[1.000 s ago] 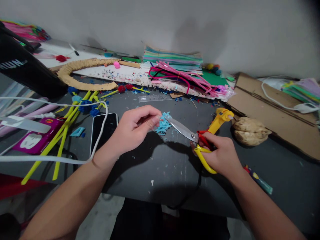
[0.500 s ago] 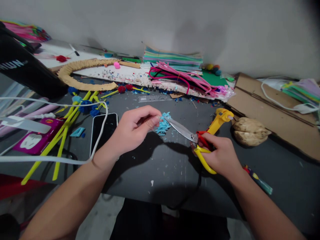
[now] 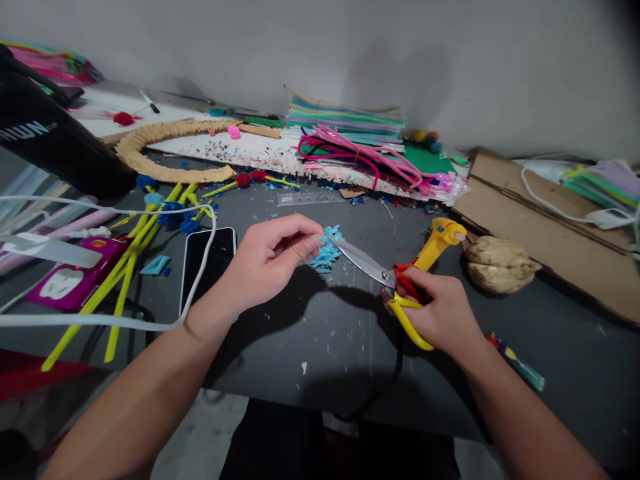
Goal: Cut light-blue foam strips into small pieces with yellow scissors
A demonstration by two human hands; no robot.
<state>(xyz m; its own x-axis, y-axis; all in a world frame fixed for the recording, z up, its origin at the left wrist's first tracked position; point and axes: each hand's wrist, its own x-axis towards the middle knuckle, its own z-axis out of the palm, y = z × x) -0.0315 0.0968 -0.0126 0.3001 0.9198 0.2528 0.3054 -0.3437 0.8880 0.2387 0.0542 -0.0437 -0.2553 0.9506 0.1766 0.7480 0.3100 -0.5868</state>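
My left hand (image 3: 273,257) has its thumb and forefinger pinched together beside a heap of light blue snippets (image 3: 329,257); what sits between the fingertips is too small to make out. Scissors (image 3: 367,265) with red and yellow handles are gripped in my right hand (image 3: 443,303). Their blades look closed or nearly so and point left, with the tips over the heap, just short of my left fingertips. A yellow glue gun (image 3: 440,240) lies just beyond my right hand.
Yellow strips (image 3: 120,280), a phone (image 3: 200,267) and a white cable (image 3: 207,260) lie left. Behind are a tan ring-shaped piece (image 3: 145,143), a clear ruler (image 3: 305,198) and pink strips (image 3: 360,153). Right are a brown ribbed lump (image 3: 500,265) and cardboard (image 3: 550,227). A black bottle (image 3: 60,140) stands far left.
Almost nothing differs. My left hand has shifted very slightly downward, while the scissors and my right hand hold nearly the same place.
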